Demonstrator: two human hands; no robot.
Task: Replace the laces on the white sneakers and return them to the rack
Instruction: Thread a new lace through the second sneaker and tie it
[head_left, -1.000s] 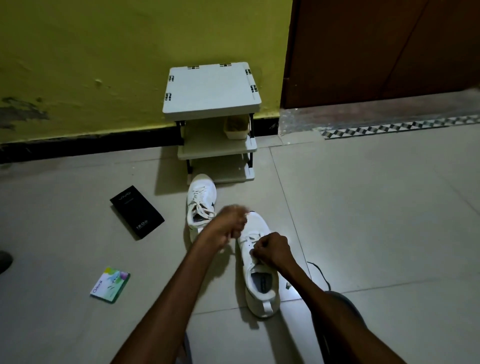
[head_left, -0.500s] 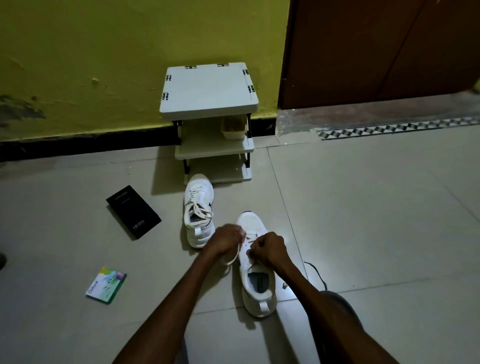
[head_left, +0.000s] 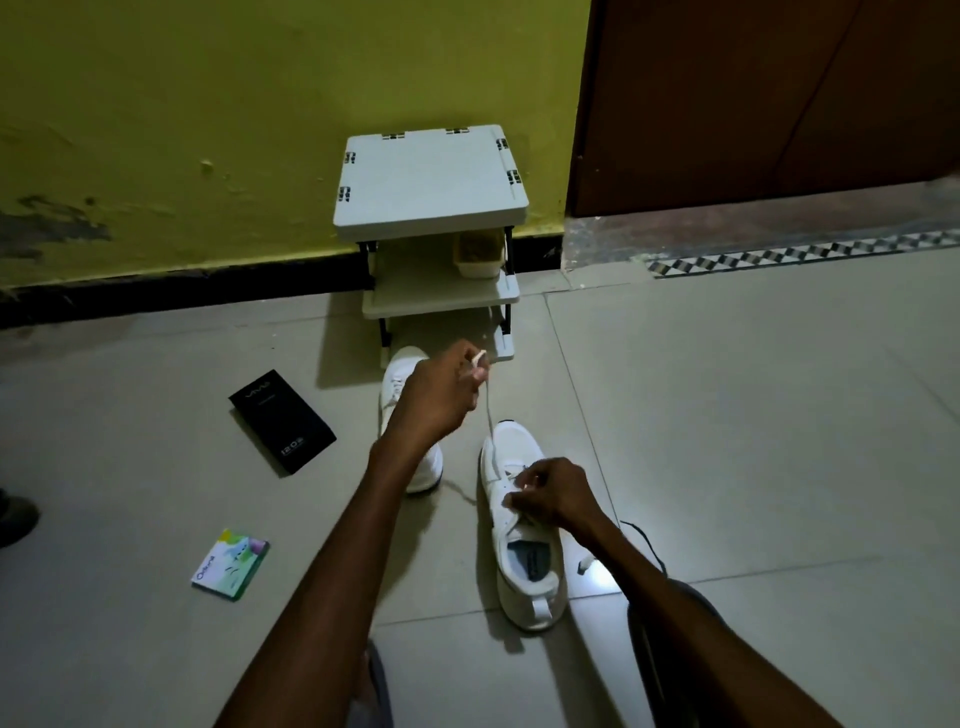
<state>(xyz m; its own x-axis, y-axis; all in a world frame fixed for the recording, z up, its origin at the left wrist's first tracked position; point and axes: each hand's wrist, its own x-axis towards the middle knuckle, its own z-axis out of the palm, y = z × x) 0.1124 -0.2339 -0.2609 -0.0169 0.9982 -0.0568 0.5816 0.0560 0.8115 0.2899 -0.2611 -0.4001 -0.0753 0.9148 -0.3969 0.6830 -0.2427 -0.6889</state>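
Observation:
Two white sneakers sit on the tiled floor. The near sneaker (head_left: 524, 545) lies with its toe pointing away from me. My right hand (head_left: 550, 499) pinches the lace at its eyelets. My left hand (head_left: 441, 395) is raised above and left of it and pinches the end of a white lace (head_left: 488, 410) that runs taut down to the shoe. The far sneaker (head_left: 400, 384), laced, lies behind my left hand and is partly hidden by it. The white three-tier rack (head_left: 431, 192) stands against the yellow wall.
A small beige container (head_left: 478, 254) sits on the rack's middle shelf. A black phone box (head_left: 283, 421) and a small colourful packet (head_left: 231, 564) lie on the floor to the left. A dark cord (head_left: 644, 540) lies right of the near sneaker. A brown door (head_left: 779, 104) is at right.
My left hand has risen away from the near sneaker toward the rack, drawing the lace out taut. My right hand has stayed at the eyelets.

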